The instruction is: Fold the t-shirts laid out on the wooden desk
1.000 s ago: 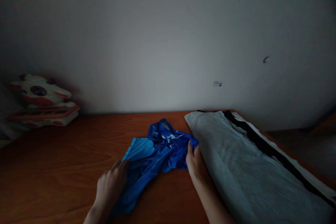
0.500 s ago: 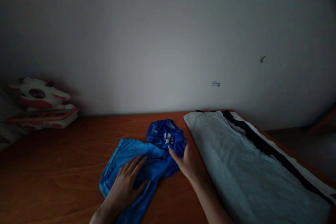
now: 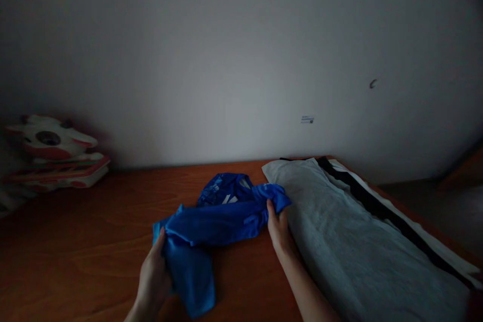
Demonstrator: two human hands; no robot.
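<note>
A blue garment (image 3: 219, 224) with white markings near its back part lies bunched on the brown wooden table (image 3: 86, 241). My left hand (image 3: 153, 269) grips its lighter blue left end, thumb on top, and a flap of cloth hangs toward the front. At the other end, my right hand (image 3: 277, 224) pinches the darker blue cloth beside the grey garment. The cloth is stretched between both hands, and some fingers are hidden behind it.
Grey clothing (image 3: 339, 231) lies flat on the right, with black (image 3: 362, 198) and white cloth along its far edge. A cow-shaped toy with a keyboard (image 3: 56, 153) stands at the back left. Behind the table rises a plain wall (image 3: 226, 60).
My left hand has moved left and closed on the cloth it was resting on. My right hand has shifted slightly right with its end, and the blue cloth is now drawn out sideways.
</note>
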